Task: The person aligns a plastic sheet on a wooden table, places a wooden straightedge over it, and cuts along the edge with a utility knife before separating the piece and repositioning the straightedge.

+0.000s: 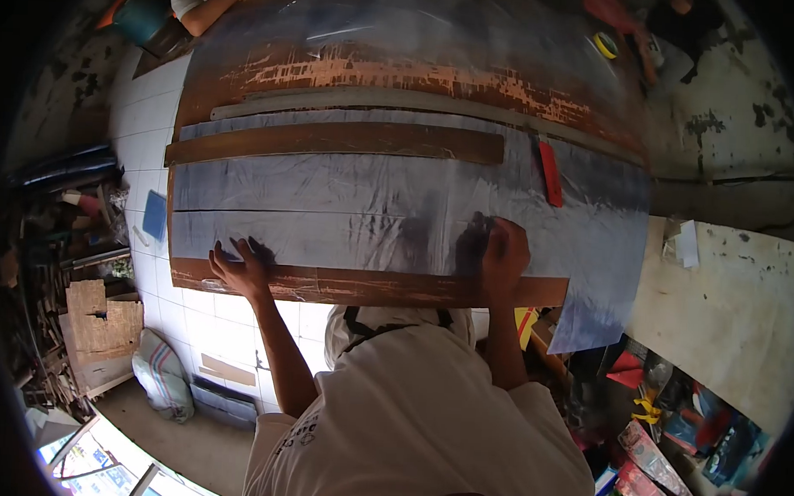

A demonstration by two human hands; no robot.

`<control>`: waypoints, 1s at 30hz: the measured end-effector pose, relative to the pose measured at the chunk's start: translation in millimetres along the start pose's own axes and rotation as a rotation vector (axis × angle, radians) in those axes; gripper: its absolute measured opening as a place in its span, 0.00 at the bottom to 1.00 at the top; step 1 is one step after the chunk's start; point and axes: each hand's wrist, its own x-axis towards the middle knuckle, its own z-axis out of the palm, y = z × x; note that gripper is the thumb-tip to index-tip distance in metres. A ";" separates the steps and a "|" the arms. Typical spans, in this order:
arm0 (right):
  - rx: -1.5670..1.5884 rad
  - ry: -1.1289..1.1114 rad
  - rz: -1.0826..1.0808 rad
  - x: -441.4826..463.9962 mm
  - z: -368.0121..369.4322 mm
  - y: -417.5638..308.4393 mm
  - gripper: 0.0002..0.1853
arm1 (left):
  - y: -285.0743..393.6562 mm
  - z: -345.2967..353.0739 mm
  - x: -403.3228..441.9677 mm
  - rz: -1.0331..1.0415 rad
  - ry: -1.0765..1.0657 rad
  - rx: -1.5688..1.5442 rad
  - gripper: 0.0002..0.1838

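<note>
A thin, shiny grey plastic sheet (329,180) lies wrinkled over the table in front of me. Across it runs a dark straight line, from the left edge to about my right hand. My left hand (241,267) rests at the sheet's near left edge, its fingers apart and nothing in them. My right hand (507,252) is over the sheet at the right end of the line, fingers bent and closed; what they hold, if anything, is hidden. A brown wooden strip (401,141) lies across the sheet beyond both hands. Right of it is a red flat tool (550,173).
A long straight bar (350,98) lies farther back on the brown tabletop (430,289). A roll of yellow tape (605,45) sits at the far right. Another person's arm (215,10) shows at the far left. Piled goods (661,441) stand low on the right, wood scraps (101,321) on the left.
</note>
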 end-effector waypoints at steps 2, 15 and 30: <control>0.021 0.022 0.052 14.0 -13.2 12.5 0.11 | -1.6 3.5 -7.4 0.033 0.021 0.045 0.35; -0.040 0.143 -0.264 105.8 -18.9 40.8 0.17 | 8.6 10.7 -11.1 0.046 0.077 0.208 0.26; -0.239 -0.824 -0.704 165.2 134.5 -64.7 0.29 | 22.2 1.6 -13.9 0.045 0.079 0.178 0.27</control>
